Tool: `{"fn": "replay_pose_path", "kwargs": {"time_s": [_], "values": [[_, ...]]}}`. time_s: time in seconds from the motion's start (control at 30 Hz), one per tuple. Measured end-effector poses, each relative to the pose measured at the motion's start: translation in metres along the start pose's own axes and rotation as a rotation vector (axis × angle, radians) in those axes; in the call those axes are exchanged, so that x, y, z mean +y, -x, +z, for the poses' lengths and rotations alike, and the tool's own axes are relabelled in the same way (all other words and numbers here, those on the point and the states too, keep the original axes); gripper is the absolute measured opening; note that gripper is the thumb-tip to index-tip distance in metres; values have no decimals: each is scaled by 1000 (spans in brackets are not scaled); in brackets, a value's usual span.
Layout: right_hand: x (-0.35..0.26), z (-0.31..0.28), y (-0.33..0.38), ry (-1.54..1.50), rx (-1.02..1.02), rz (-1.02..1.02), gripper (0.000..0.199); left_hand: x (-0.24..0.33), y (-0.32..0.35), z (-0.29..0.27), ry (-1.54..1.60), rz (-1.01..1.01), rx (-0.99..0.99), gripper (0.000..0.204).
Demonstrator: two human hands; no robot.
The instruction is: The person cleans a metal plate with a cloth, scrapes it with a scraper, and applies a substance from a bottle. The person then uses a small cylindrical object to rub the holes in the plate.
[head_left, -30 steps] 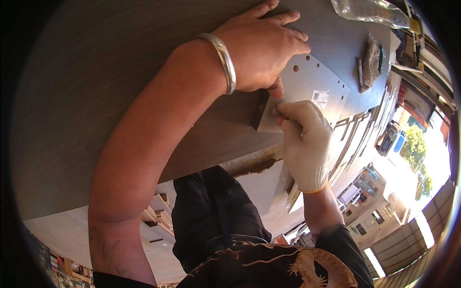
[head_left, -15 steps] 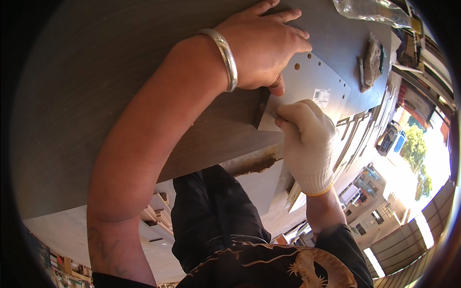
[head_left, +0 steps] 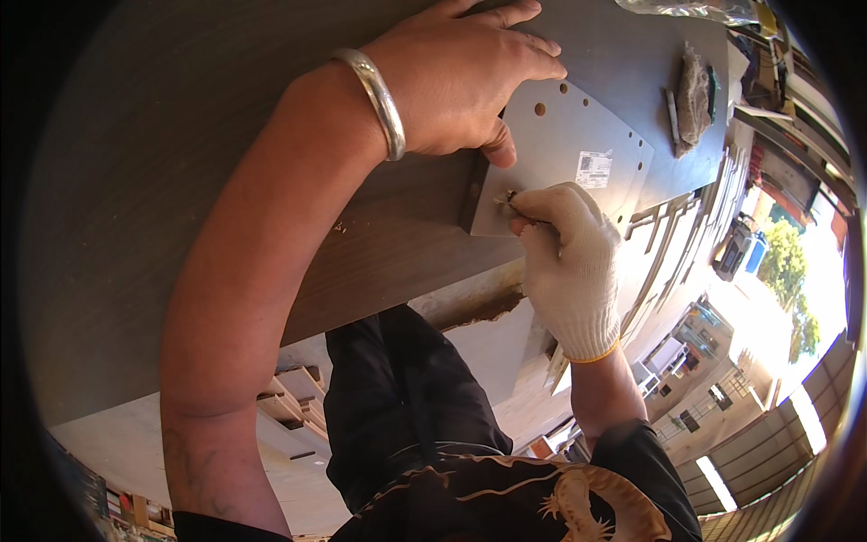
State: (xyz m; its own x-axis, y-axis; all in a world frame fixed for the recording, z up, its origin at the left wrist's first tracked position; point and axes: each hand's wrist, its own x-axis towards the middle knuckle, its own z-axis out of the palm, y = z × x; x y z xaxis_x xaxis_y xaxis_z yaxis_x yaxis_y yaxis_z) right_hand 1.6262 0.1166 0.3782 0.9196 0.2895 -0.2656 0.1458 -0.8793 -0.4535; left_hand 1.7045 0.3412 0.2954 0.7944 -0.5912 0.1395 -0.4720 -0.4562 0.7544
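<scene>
One small fastener [head_left: 508, 196], pinched in the gloved right hand [head_left: 564, 262], now sits at the near edge of the grey drilled panel [head_left: 578, 144] in the frame's upper centre; a second ago those fingers were further right. The bare left hand [head_left: 461, 77] stays flat, pressing the panel onto the dark board [head_left: 181, 181]. Open room lies left.

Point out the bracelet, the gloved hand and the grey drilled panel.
Bracelet [head_left: 375, 98], head view, on the metal band.
Gloved hand [head_left: 567, 262], head view, back of the glove.
Grey drilled panel [head_left: 564, 149], head view, bare face between holes.
</scene>
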Motion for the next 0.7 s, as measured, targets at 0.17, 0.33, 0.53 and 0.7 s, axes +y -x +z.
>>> {"fn": "replay_pose_path", "kwargs": {"time_s": [0.17,0.33,0.53,0.7], "values": [[-3,0,-3,80,-8,-52,10,1,-6,5,-52,41,90,77],[-11,1,-5,173,-28,-51,9,6,2,-5,4,-2,4,76],[-11,6,-3,242,54,-76,9,2,-2,-1,11,11,20,76],[-4,5,1,66,66,-47,9,2,-6,3,-33,17,63,76]]}}
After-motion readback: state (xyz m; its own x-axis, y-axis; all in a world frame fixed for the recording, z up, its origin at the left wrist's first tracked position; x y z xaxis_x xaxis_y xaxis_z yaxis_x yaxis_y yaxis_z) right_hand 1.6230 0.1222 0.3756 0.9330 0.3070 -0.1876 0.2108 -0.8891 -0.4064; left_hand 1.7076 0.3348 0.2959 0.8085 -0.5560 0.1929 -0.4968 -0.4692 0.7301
